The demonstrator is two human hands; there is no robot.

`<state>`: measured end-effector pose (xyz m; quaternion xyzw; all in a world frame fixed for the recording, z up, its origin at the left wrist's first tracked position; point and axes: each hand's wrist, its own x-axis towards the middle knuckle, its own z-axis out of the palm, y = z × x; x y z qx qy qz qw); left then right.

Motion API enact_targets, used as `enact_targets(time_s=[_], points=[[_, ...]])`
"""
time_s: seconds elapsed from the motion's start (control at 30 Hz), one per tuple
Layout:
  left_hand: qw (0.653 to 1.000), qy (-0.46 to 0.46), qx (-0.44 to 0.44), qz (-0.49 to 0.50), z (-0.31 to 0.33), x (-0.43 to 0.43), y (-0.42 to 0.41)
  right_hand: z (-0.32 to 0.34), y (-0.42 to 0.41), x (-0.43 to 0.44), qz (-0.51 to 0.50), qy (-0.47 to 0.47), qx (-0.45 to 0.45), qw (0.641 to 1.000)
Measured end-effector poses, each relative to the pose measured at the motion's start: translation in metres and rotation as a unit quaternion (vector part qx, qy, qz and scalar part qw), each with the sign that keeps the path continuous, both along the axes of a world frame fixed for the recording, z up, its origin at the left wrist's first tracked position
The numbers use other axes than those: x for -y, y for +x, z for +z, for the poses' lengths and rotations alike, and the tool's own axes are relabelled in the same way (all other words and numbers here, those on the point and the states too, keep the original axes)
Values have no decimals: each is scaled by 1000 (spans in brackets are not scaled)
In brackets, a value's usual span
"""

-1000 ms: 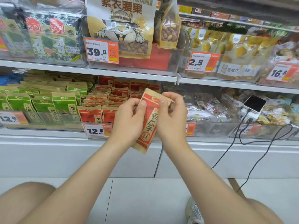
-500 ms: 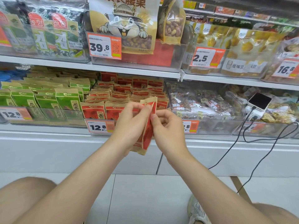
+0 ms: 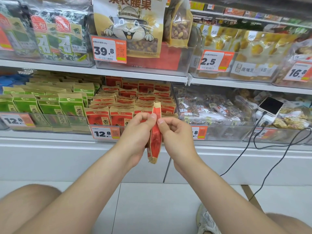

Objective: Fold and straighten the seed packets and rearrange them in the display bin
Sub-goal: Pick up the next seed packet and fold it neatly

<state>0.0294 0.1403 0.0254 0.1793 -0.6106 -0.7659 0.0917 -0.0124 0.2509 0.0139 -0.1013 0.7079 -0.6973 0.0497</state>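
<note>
A red and tan seed packet [image 3: 155, 137] hangs edge-on in front of the lower shelf, folded lengthwise. My left hand [image 3: 136, 132] pinches it from the left near its top, thumb against the fold. My right hand [image 3: 175, 134] pinches it from the right, thumb tip on the same fold. Behind my hands a clear display bin [image 3: 108, 129] holds several rows of matching red seed packets [image 3: 121, 105], standing upright.
Green seed packets [image 3: 50, 103] fill the bin to the left. A clear bin of mixed nut packs [image 3: 211, 107] stands to the right. A phone [image 3: 271, 105] lies on a charger, its black cable [image 3: 243, 156] hanging down. Price tags [image 3: 105, 133] front the bins.
The packet went from facing me flat to folded lengthwise and edge-on. Both hands dropped lower and closed together on its upper fold.
</note>
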Motion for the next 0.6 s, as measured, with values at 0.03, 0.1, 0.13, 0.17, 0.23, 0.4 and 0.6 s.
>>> enact_targets(time_s=[0.03, 0.1, 0.13, 0.17, 0.23, 0.4, 0.6], points=[[1000, 8, 0, 0, 2, 0, 1, 2, 0, -1, 4, 2, 2, 1000], [1000, 29, -10, 5, 7, 1, 2, 7, 0, -2, 33, 15, 13, 999], [999, 38, -18, 8, 10, 1, 2, 9, 0, -4, 55, 29, 22, 998], [999, 47, -24, 12, 12, 1, 2, 10, 0, -6, 79, 44, 35, 995], [997, 64, -33, 16, 15, 3, 3, 12, 1, -9, 124, 55, 63, 989], [999, -2, -27, -28, 13, 8, 2, 2, -5, -9, 36, 44, 13, 998], [953, -285, -39, -91, 4, 11, 6, 5, -8, -13, -38, 128, -106, 985]])
